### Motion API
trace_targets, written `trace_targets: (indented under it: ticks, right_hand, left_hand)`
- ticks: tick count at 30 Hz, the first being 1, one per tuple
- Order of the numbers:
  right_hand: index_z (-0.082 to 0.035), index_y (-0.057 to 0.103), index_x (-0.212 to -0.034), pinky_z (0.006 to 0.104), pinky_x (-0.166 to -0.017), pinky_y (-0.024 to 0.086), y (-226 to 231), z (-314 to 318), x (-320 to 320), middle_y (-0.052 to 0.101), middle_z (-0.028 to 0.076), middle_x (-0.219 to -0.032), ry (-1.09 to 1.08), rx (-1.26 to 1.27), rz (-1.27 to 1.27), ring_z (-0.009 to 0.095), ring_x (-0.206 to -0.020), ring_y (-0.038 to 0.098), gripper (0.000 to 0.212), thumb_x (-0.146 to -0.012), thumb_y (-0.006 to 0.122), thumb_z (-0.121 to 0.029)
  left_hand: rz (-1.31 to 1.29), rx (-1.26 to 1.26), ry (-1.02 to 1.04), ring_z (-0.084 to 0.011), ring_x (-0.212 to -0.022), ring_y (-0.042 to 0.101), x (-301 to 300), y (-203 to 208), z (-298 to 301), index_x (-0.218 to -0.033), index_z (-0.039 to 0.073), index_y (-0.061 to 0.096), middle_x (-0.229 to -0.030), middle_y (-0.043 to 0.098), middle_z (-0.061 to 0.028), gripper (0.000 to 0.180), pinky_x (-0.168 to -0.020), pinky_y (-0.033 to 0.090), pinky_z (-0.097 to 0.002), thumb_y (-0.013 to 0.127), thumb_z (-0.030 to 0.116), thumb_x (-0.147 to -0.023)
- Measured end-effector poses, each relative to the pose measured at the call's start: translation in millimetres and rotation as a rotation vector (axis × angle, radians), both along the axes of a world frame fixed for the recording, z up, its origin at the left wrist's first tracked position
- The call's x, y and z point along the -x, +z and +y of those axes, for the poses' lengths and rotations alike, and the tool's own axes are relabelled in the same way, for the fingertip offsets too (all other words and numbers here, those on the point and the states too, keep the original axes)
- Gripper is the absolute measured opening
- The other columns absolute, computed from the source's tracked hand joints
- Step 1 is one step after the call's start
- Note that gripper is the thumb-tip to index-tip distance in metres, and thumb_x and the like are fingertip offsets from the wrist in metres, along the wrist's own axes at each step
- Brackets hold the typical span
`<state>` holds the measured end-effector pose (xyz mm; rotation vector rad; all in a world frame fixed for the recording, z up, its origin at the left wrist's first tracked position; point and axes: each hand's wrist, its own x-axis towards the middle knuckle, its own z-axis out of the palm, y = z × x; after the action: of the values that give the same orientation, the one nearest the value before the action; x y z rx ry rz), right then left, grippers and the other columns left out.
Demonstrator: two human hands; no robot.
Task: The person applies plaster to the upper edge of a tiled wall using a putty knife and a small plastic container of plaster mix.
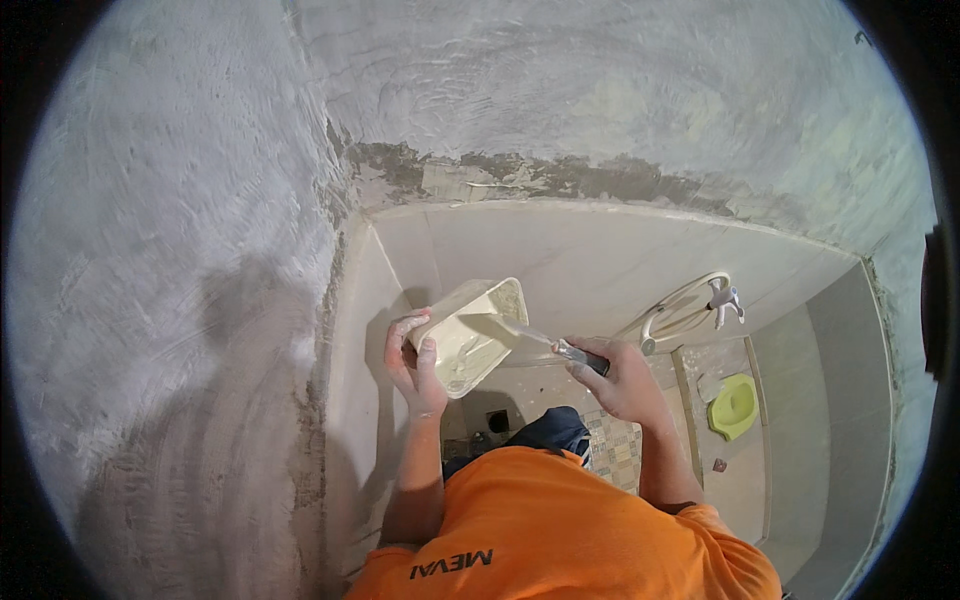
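My left hand [413, 365] grips the left side of a cream rectangular tub [455, 388], its thumb over the rim and its fingers against the outside. The tub is tilted, and pale wet plaster [475, 340] coats its inside. In my right hand [625, 380] is the dark handle of a putty knife [535, 333]. Its blade reaches into the tub and lies in the plaster, so the blade's tip is partly hidden.
Grey plastered walls [620, 90] rise ahead and on the left, above pale tiles [520, 235]. A bare rough strip [600, 180] runs above the tile edge. To the right are a tap with a hose [722, 300] and a yellow-green squat toilet pan [733, 408]. Patterned floor tiles [612, 445] show below.
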<state>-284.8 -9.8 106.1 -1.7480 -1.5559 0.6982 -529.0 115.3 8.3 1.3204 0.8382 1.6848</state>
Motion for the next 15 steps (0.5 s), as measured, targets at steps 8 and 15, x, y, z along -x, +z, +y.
trace_targets:
  ticks: [8, 15]
  right_hand:
    - [-0.017, 0.062, -0.14, 0.0471, -0.067, 0.054, -13.8, 7.9, 34.5, 0.061, 0.013, -0.094, 0.074, -0.109, -0.442, 0.037, -0.076, 0.065, 0.047, -0.093, 0.065, -0.017]
    - [-0.014, 0.062, -0.14, 0.0457, -0.066, 0.053, -26.2, -1.3, 51.4, 0.062, 0.015, -0.093, 0.217, -0.138, -0.38, 0.036, -0.076, 0.065, 0.046, -0.095, 0.065, -0.017]
  left_hand:
    - [0.058, -0.218, 0.019, -0.0295, -0.112, 0.06, -4.0, 2.7, 0.0, -0.112, -0.005, 0.06, -0.117, 0.064, -0.0214, 0.04, -0.102, 0.045, -0.0436, 0.065, 0.029, -0.091]
    - [-0.063, -0.179, 0.099, -0.0298, -0.112, 0.062, -12.2, -2.0, 6.6, -0.111, -0.005, 0.061, -0.114, 0.065, -0.0208, 0.041, -0.102, 0.046, -0.0455, 0.064, 0.031, -0.091]
